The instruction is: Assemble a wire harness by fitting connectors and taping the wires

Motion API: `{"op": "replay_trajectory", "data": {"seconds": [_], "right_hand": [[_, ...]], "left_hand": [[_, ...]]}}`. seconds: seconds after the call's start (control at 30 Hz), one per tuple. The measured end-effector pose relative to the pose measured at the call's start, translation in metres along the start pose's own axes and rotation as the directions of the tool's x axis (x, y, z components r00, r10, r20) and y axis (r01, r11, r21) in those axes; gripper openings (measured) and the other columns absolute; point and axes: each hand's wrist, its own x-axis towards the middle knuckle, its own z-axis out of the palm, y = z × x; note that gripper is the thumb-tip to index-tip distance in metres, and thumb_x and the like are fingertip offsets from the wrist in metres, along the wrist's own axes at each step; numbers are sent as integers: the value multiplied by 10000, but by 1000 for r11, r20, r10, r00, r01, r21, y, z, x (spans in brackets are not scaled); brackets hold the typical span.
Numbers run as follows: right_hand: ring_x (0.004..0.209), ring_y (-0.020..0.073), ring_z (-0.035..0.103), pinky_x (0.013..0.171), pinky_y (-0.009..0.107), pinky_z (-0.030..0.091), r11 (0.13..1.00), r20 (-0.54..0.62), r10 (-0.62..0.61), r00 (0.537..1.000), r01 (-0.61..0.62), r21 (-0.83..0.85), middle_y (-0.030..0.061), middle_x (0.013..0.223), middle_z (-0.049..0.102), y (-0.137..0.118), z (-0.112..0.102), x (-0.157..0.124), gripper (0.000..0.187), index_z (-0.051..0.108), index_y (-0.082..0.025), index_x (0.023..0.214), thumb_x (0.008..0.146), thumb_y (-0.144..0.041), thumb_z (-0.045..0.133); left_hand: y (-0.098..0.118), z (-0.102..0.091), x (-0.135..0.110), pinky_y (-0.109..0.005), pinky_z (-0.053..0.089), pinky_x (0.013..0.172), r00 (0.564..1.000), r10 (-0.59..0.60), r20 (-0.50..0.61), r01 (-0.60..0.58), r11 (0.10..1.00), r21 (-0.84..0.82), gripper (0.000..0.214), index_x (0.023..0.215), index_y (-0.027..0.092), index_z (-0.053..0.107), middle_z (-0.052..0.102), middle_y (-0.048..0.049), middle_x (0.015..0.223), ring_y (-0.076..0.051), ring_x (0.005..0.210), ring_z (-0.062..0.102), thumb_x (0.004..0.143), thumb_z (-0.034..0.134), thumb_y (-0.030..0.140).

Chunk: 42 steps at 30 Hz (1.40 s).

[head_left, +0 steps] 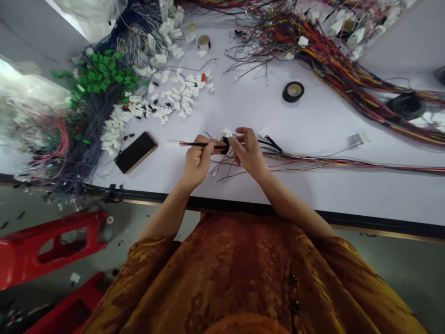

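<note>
1. The cable crosses the left hand, pinched between thumb and bent fingers.
2. The right hand half-curls at a black piece; grip unclear.
3. Wires extend right of it.
4. A phone lies left of both hands.

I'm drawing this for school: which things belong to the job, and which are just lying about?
Seems part of the job:
black cable, in the left hand
wire bundle, by the right hand

Seems just lying about:
phone
white scrap, on the floor
</note>
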Motion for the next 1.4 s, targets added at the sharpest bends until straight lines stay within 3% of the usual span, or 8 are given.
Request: {"op": "replay_trajectory", "data": {"seconds": [0.23, 0.4, 0.53, 0.77, 0.93, 1.07, 1.3, 1.4], "right_hand": [[358, 53, 330, 323, 180, 230, 937, 346, 338, 875, -349, -32, -93, 489, 437, 6, -5, 33, 179, 552, -192, 888, 831, -215, 720], [400, 14, 257, 336, 124, 176, 695, 361, 435, 825, -563, 448, -89, 578, 470, 2, -18, 31, 111, 546, -181, 898, 843, -94, 587], [431, 13, 261, 353, 118, 204, 548, 308, 459, 833, -539, 640, -80, 629, 467, 4, -34, 27, 123, 567, -161, 919, 818, -96, 541], [478, 48, 376, 385, 178, 248, 801, 187, 314, 931, -365, 475, -35, 741, 542, 18, -47, 5, 301, 624, -211, 1093, 804, -295, 617], [582, 105, 497, 498, 239, 431, 993, -4, 32, 999, -31, 118, 30, 891, 627, 22, -30, -30, 412, 556, -255, 1277, 875, -339, 583], [737, 138, 600, 627, 280, 517, 965, 124, -239, 963, 250, -83, 108, 1108, 646, 23, -18, -53, 331, 596, -208, 1187, 870, -304, 598], [446, 56, 461, 389, 193, 388, 966, 113, 154, 982, -174, 192, -25, 770, 599, 0, -29, -2, 212, 512, -205, 1041, 883, -300, 616], [386, 60, 419, 342, 195, 348, 901, 201, 310, 929, -355, 248, -55, 640, 536, -1, -34, 20, 110, 527, -193, 947, 848, -156, 557]], "left_hand": [[-1, -11, -15, -378, 551, 984, 953, 147, 266, -248, 882, 400, 260, 972, 198, 707, 729, -81, 1018, -204, 1028, 692, 994, 506, 362], [-13, -3, -18, -325, 620, 813, 997, 28, -69, -26, 999, 33, 255, 961, 201, 637, 742, -57, 953, -179, 901, 744, 981, 533, 433], [-31, 4, -14, -263, 615, 701, 948, -200, -248, 127, 951, -283, 308, 907, 209, 566, 745, -22, 867, -153, 774, 752, 927, 597, 515], [-38, 17, 10, -206, 531, 583, 965, -229, 130, 250, 951, -182, 359, 1040, 229, 696, 732, -43, 959, -108, 709, 678, 783, 782, 465], [-24, 30, 29, -183, 332, 364, 971, -239, 18, 239, 963, -122, 268, 836, 195, 683, 644, 14, 652, -42, 391, 454, 842, 723, 460], [-5, 29, 26, -182, 391, 378, 970, -242, -16, 240, 966, -100, 301, 872, 195, 641, 703, -8, 759, -55, 414, 520, 864, 690, 492], [19, 24, -4, -371, 562, 919, 961, 121, 249, -194, 937, 291, 266, 913, 214, 666, 731, -66, 962, -194, 957, 689, 966, 550, 447], [5, 27, -10, -376, 562, 913, 975, 163, 152, -198, 947, 253, 260, 934, 219, 634, 720, -77, 1025, -194, 995, 687, 972, 535, 456]]}}
